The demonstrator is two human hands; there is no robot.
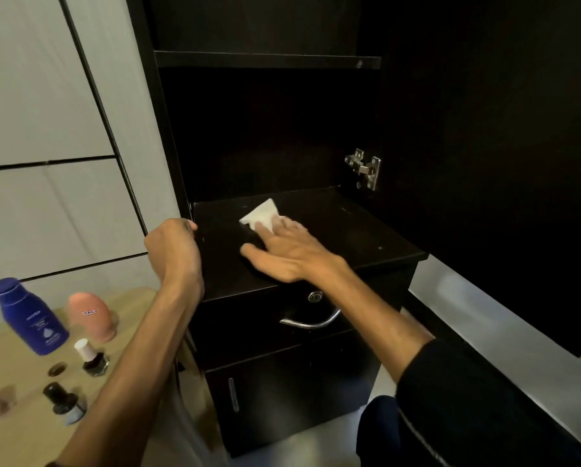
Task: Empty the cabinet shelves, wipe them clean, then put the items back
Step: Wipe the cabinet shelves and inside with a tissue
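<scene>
On dark shelf (pixel 333 224), flat R hand (pixel 289 251) presses small white folded cloth (pixel 261 214).

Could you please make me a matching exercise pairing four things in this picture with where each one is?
Things:
1. white cloth
2. blue lotion bottle
3. left hand
4. curved metal handle

Places:
A. on the drawer front
B. gripping the cabinet's left edge
C. under the right hand on the dark shelf
D. on the beige surface to the left

Pairs: 1-C, 2-D, 3-B, 4-A
</scene>
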